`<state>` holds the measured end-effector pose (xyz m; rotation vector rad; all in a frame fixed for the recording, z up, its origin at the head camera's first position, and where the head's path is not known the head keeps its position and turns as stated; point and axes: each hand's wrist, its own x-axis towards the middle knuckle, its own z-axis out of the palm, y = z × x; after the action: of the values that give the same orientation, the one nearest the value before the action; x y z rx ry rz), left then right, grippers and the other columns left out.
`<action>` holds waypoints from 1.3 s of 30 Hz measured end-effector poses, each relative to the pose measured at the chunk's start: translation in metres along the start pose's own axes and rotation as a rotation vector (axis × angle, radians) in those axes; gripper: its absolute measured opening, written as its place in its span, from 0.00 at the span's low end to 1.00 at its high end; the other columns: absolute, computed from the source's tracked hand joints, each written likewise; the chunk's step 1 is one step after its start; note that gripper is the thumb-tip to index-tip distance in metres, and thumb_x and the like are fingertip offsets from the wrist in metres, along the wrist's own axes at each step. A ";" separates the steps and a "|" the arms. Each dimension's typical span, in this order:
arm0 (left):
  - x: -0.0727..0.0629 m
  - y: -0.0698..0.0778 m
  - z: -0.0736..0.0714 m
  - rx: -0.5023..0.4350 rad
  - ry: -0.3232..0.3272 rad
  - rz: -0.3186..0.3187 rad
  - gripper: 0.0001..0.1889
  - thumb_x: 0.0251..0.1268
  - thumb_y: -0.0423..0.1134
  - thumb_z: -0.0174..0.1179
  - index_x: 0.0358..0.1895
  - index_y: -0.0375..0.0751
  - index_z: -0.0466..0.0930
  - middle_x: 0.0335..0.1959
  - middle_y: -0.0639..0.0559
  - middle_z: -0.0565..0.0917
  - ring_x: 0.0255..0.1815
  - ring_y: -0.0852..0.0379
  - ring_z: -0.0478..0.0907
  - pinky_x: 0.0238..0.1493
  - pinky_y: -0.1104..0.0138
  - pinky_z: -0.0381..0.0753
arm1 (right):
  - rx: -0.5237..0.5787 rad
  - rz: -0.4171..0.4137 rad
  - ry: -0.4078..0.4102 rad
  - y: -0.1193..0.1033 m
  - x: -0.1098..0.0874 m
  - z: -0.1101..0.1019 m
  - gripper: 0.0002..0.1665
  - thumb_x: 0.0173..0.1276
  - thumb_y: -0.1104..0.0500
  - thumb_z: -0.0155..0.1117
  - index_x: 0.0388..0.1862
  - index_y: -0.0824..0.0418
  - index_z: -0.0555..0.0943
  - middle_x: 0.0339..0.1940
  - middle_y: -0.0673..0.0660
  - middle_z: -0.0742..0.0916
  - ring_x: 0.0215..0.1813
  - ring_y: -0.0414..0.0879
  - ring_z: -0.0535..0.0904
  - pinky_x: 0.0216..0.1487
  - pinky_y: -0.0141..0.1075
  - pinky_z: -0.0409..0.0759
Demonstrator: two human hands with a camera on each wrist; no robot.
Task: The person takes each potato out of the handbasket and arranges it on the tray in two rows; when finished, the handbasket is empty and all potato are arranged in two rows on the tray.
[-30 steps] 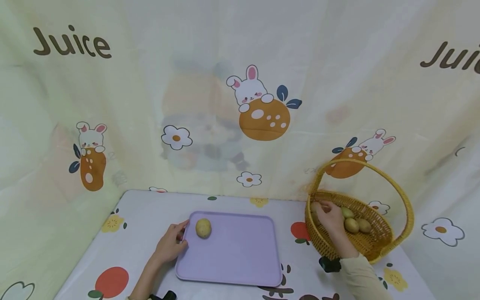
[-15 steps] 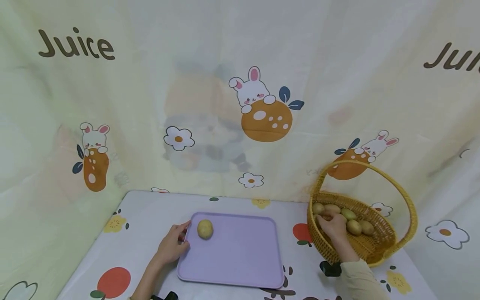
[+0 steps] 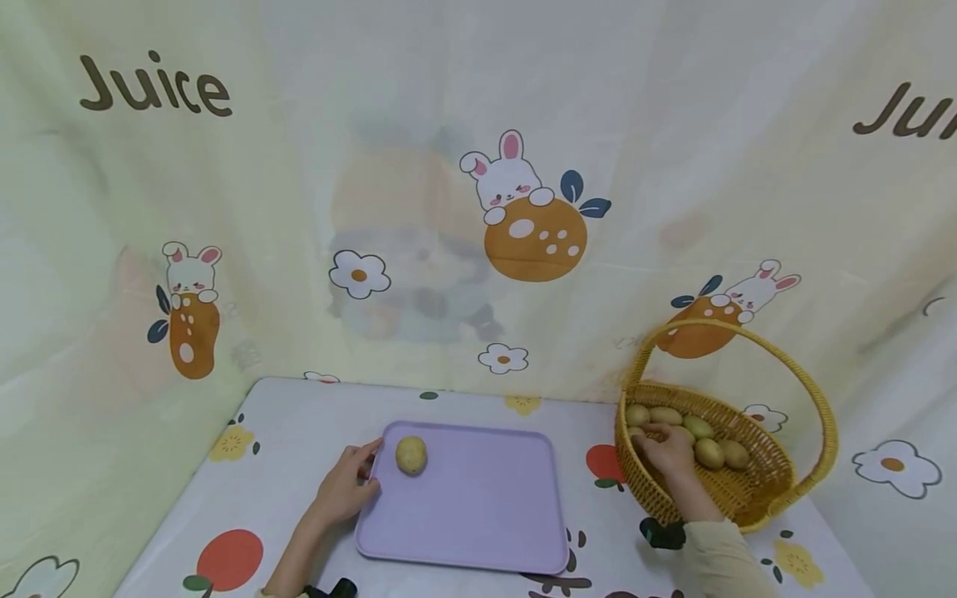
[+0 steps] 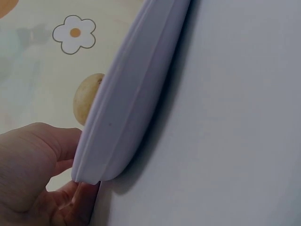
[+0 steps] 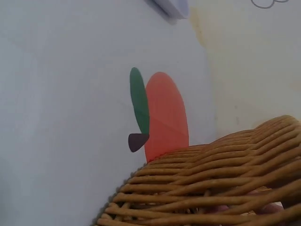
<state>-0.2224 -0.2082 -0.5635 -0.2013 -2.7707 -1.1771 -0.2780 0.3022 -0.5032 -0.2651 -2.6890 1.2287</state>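
Left hand [image 3: 344, 492] pinches lilac rectangular plastic tray [image 3: 467, 507]; right hand [image 3: 670, 455] inside oval golden wicker basket [image 3: 645, 483], grip unclear, should lift gently.

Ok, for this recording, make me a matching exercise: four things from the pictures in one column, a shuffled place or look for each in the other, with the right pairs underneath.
Column one
1. basket
2. left hand
3. lone potato
4. right hand

Column two
a. against the left edge of the tray
b. down among the other potatoes
c. woven, with a tall arched handle
d. on the tray, near its far left corner

Right pairs
1-c, 2-a, 3-d, 4-b
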 end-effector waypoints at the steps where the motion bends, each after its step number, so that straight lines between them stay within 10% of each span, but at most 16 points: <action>1: 0.000 0.000 0.000 -0.002 0.000 0.002 0.34 0.51 0.29 0.62 0.68 0.35 0.71 0.45 0.47 0.74 0.37 0.59 0.73 0.36 0.65 0.71 | 0.013 0.010 0.003 0.000 0.001 0.000 0.22 0.64 0.64 0.65 0.49 0.82 0.78 0.27 0.63 0.82 0.27 0.41 0.72 0.29 0.33 0.71; 19: 0.000 0.003 -0.002 0.018 -0.006 0.009 0.34 0.53 0.29 0.61 0.68 0.35 0.71 0.46 0.48 0.73 0.37 0.59 0.72 0.34 0.67 0.69 | 0.415 0.173 -0.041 -0.015 -0.003 -0.021 0.27 0.67 0.65 0.61 0.62 0.78 0.71 0.26 0.43 0.82 0.27 0.36 0.79 0.33 0.32 0.79; 39: 0.001 -0.003 0.001 0.001 -0.014 0.017 0.34 0.52 0.29 0.60 0.69 0.34 0.70 0.47 0.47 0.74 0.37 0.60 0.73 0.35 0.67 0.71 | 0.405 0.138 -0.095 -0.056 -0.005 -0.024 0.32 0.70 0.58 0.62 0.68 0.73 0.69 0.32 0.45 0.82 0.33 0.34 0.81 0.38 0.32 0.81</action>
<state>-0.2238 -0.2095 -0.5661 -0.2335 -2.7761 -1.1745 -0.2722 0.2826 -0.4455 -0.3443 -2.4516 1.8293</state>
